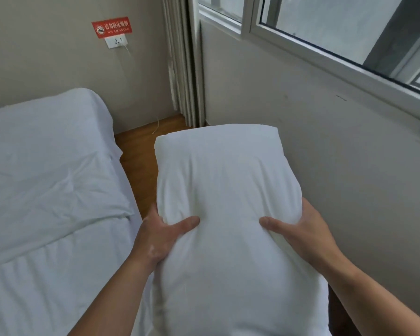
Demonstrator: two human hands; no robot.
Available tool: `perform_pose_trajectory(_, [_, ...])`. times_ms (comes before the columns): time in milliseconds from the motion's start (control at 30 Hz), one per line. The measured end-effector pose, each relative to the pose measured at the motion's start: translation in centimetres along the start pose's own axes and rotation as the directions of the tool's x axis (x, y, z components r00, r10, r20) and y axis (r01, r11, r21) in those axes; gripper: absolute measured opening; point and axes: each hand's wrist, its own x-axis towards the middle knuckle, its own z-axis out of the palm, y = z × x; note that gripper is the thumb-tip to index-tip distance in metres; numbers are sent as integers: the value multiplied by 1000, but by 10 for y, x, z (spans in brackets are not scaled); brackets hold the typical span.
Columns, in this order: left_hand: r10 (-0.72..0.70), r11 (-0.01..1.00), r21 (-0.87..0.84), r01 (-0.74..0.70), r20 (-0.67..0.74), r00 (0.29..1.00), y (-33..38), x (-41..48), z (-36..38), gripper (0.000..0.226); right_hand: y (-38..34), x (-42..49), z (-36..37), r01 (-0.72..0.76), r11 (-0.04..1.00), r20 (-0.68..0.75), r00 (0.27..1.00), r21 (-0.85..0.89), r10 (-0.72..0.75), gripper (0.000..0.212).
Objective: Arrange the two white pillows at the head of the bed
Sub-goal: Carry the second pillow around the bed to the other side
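I hold a plump white pillow (226, 190) lengthwise in front of me, above the narrow strip of floor beside the bed. My left hand (160, 236) grips its left edge, thumb pressed into the top. On the right edge, my right hand (298, 229) grips the same way. A second white pillow (46, 166) lies flat at the head of the bed (46, 275), against the wall at the left. The bed is covered in a wrinkled white sheet.
A wooden floor strip (141, 166) runs between bed and white wall (337, 166) on the right. A window (337, 27) sits above that wall. A curtain (180, 69) hangs in the corner. A red no-smoking sign (112, 27) and a socket (116, 41) are on the far wall.
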Motion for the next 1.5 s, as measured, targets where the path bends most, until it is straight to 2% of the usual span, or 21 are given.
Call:
perform_pose_trajectory(167, [-13, 999, -33, 11, -50, 999, 23, 77, -45, 134, -60, 69, 47, 49, 998, 33, 998, -32, -48, 65])
perform_pose_trajectory(367, [-68, 994, -92, 56, -135, 988, 35, 151, -92, 120, -122, 151, 106, 107, 993, 119, 988, -57, -99, 61])
perform_pose_trajectory(567, [-117, 984, -156, 84, -216, 969, 49, 237, -131, 99, -175, 249, 170, 159, 984, 221, 965, -75, -139, 68])
perform_pose_trajectory(667, [-147, 981, -167, 103, -277, 950, 63, 288, -147, 105, -206, 309, 201, 193, 979, 287, 944, -72, -164, 62])
perform_pose_trajectory(767, [-174, 976, -182, 116, -342, 924, 83, 339, -166, 111, -245, 370, 231, 217, 972, 350, 920, -87, -174, 70])
perform_pose_trajectory(967, [-213, 964, -236, 121, -418, 883, 114, 421, -200, 94, -316, 468, 285, 297, 950, 461, 860, -100, -220, 80])
perform_pose_trajectory(1200, [-232, 953, -287, 95, -494, 838, 124, 514, -252, 100, -385, 550, 364, 330, 938, 528, 818, -104, -229, 80])
perform_pose_trajectory(1333, [-242, 944, -321, 79, -505, 829, 119, 577, -294, 86, -428, 591, 423, 361, 926, 530, 809, -109, -253, 79])
perform_pose_trajectory(1500, [-242, 939, -338, 67, -509, 826, 123, 648, -360, 78, -488, 632, 495, 404, 906, 527, 801, -126, -284, 79])
